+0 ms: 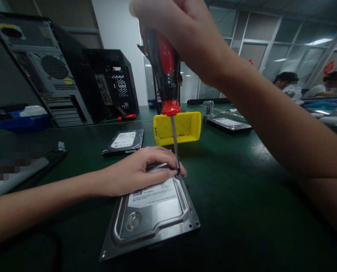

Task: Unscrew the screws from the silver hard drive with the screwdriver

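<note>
A silver hard drive (154, 215) lies flat on the dark green table in front of me. My left hand (137, 172) rests on its far end, fingers pressed together around the tip of a screwdriver shaft. My right hand (182, 34) is closed around the top of the red and black screwdriver (165, 71), which stands upright with its tip at the drive's far right corner.
A yellow bin (185, 128) stands just behind the drive. A second hard drive (124, 141) lies to the back left, a third (229, 124) to the back right. Two computer towers (43, 64) stand at the left rear. People sit far right.
</note>
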Demonstrator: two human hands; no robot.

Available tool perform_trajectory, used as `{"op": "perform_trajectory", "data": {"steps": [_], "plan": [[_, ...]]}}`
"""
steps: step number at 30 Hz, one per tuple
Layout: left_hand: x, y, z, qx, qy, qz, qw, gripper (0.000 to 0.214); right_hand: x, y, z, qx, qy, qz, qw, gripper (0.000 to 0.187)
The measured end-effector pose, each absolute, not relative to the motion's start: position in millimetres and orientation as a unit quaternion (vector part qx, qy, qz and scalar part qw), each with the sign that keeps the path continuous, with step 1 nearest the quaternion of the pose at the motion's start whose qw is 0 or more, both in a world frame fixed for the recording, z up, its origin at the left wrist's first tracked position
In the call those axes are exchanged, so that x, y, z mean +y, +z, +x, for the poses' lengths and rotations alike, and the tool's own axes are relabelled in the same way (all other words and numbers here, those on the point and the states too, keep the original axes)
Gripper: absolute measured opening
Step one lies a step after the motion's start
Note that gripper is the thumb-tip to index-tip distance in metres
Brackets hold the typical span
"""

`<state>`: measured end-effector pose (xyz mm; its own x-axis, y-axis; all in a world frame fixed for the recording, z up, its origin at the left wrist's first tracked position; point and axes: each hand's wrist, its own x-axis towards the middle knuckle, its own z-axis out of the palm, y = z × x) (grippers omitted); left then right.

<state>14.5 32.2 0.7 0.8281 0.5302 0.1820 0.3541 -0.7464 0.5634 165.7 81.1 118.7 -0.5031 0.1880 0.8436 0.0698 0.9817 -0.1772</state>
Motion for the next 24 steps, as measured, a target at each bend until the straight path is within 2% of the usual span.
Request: {"op": "perform_trajectory", "data": {"steps": [24], "plan": [[32, 2, 14, 0.244, 0.161, 0.92, 0.263, 0.02, 74, 124, 166, -0.864, 0.027, -0.1, 0.493, 0.025]]}}
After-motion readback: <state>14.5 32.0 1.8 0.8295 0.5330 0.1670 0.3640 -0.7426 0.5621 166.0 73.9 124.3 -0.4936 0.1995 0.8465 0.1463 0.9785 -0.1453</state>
